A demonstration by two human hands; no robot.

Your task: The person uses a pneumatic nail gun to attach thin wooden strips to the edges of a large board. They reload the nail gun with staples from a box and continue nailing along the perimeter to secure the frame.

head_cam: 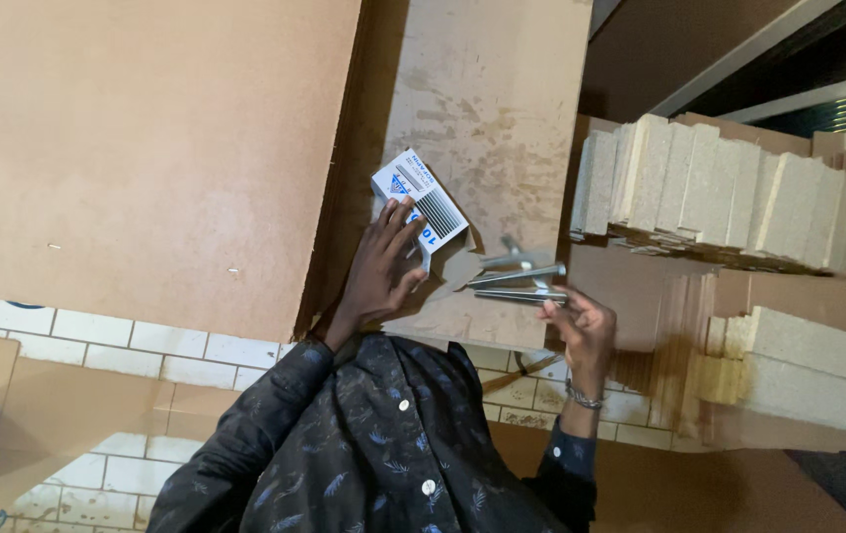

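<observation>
My left hand [380, 273] is shut on a small white and blue cardboard box [421, 205] and presses it against a stained tan board [490, 99]. Just to the right, my right hand [581, 329] pinches several long silver metal bolts [519, 281] that point left toward the box. A metal bracelet [582, 398] sits on my right wrist. My dark patterned shirt [373, 444] fills the bottom middle of the view.
A large brown board [147, 148] covers the upper left. Stacks of pale chipboard offcuts [729, 188] stand at the right, with more blocks [817, 370] below them. White tiles [97, 331] show at the lower left.
</observation>
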